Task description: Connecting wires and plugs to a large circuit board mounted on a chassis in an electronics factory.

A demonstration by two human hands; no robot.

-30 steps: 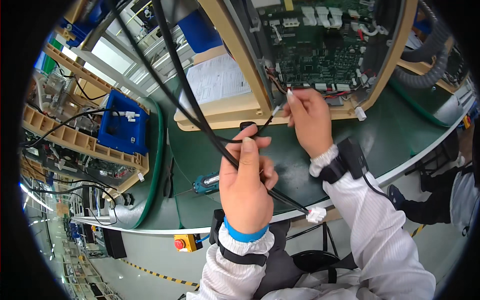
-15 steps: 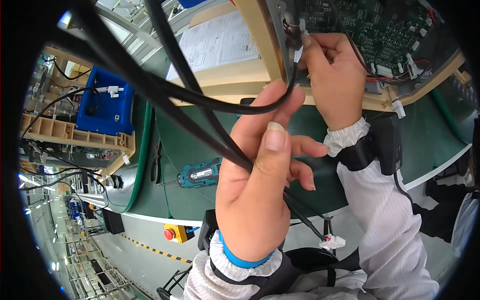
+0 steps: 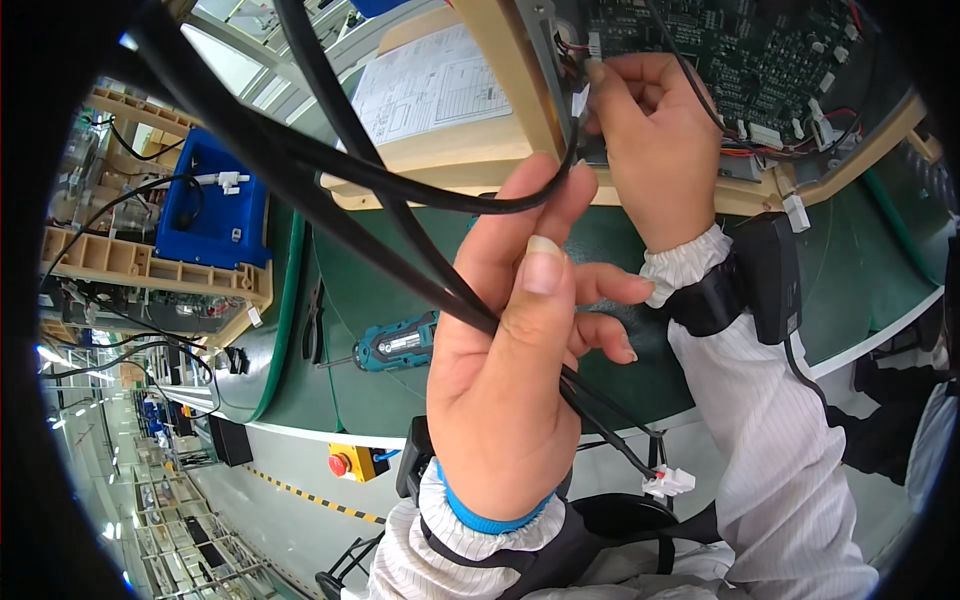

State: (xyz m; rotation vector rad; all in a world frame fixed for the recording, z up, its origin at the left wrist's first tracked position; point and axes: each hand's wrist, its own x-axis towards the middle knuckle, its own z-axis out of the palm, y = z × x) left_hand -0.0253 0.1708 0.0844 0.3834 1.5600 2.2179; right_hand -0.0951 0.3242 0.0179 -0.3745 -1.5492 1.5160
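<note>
Black cables [image 3: 330,205] lie across the palm of my left hand [image 3: 500,390], held under the thumb, with the other fingers loosely curled. One of them loops over the index and middle fingertips and runs up to a white label [image 3: 580,101]. Beside that label, my right hand [image 3: 665,150] pinches the cable's end, though the fingers hide most of it. A white connector with thin wires [image 3: 594,45] sits just above these fingertips, at the metal side plate of a beige-framed unit. Below my left hand dangles a white plug [image 3: 668,482] on black leads.
A green circuit board [image 3: 750,70] fills the unit right of the hands. A teal power screwdriver [image 3: 395,345] and black pliers [image 3: 314,325] lie on the green bench. Printed sheets [image 3: 430,85], a blue bin [image 3: 210,200] and a red emergency button [image 3: 340,465] are to the left.
Both hands have shifted slightly up and left in the picture, along with the cable loop and label. The unit has also shifted a little in view. Both grips look the same.
</note>
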